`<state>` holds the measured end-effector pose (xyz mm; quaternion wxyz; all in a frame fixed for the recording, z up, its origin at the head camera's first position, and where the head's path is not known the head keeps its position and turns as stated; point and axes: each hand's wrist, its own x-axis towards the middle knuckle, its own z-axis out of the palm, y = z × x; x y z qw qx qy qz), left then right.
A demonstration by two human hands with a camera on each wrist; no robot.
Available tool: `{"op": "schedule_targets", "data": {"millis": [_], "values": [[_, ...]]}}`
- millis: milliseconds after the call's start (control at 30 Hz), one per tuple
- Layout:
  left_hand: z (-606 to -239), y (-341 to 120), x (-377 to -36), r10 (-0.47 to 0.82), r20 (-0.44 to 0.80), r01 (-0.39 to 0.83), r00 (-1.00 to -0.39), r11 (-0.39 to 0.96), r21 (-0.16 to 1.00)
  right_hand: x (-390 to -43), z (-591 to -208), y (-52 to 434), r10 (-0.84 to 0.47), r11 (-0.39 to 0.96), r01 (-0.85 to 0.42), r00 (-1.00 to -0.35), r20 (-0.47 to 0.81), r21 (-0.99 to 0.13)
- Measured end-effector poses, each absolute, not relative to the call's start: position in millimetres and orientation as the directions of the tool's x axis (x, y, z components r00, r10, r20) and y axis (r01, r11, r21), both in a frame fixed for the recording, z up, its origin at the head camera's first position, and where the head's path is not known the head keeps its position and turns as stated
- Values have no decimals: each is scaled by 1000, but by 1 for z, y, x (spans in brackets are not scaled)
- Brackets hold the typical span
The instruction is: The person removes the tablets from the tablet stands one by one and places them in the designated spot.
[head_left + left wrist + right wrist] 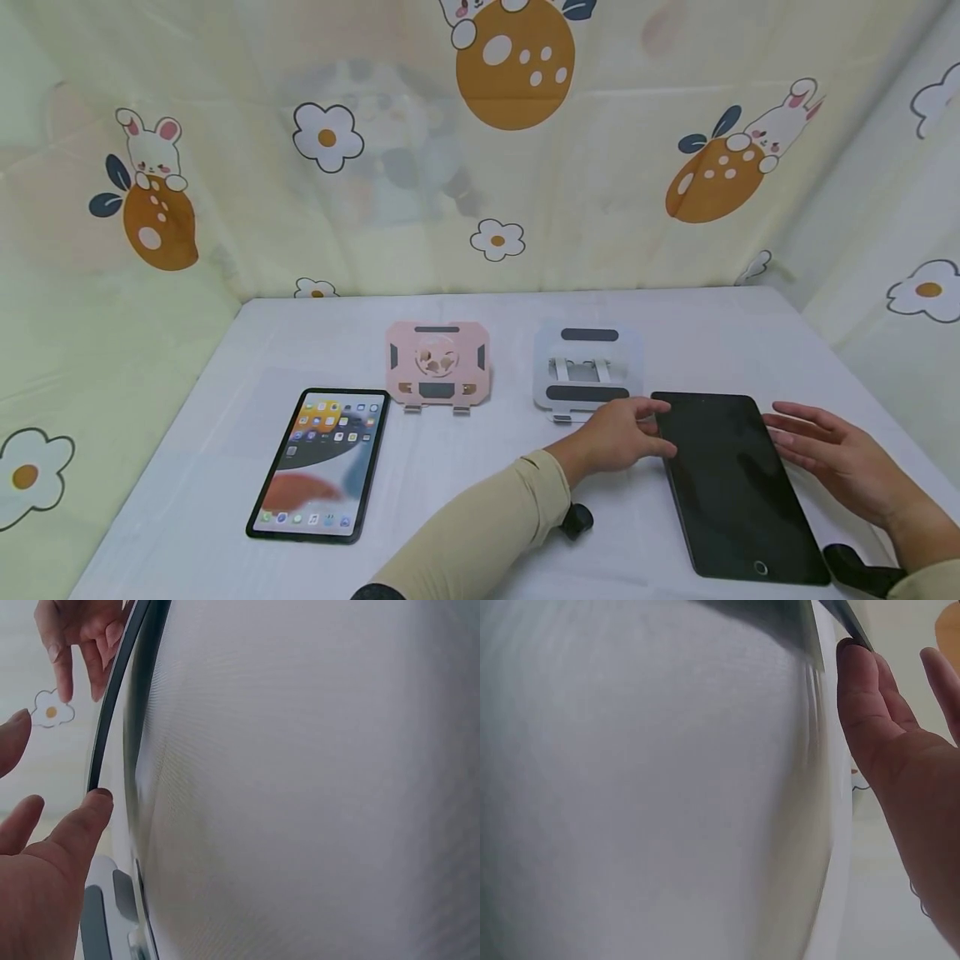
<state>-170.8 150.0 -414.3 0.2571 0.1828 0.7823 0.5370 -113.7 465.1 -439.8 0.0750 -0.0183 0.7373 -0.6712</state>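
Note:
A black tablet [738, 487] with a dark screen lies between my two hands at the right of the table. My left hand [626, 437] is by its upper left edge, and in the left wrist view a fingertip [100, 799] touches the thin rim. On the other side, my right hand [843, 462] has its fingers extended along the right edge. The right wrist view has a fingertip [855, 664] at the tablet's edge [847, 619]. A gap shows between rim and tablecloth in the left wrist view.
Another tablet [322, 467] with a lit home screen lies at the left. Behind stand a pink folding stand [472, 375] and a pale blue folding stand [588, 348], the blue one close to my left hand. White cloth [442, 467] covers the table; patterned curtains [405, 208] hang behind it.

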Motion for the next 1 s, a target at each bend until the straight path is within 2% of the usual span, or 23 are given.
{"op": "schedule_targets", "data": {"millis": [633,867,1000], "values": [[-419,153,-171,585,-232,5,-777,375,927,-113,-440,471,-124,146,142,-979,-161,-979],[-419,154,-171,587,-239,-5,-774,372,928,-110,-438,473,-184,32,118,-975,-122,-992],[-420,155,-171,585,-237,1,-775,377,926,-107,-437,473,-187,31,128,-974,-131,-991]]}}
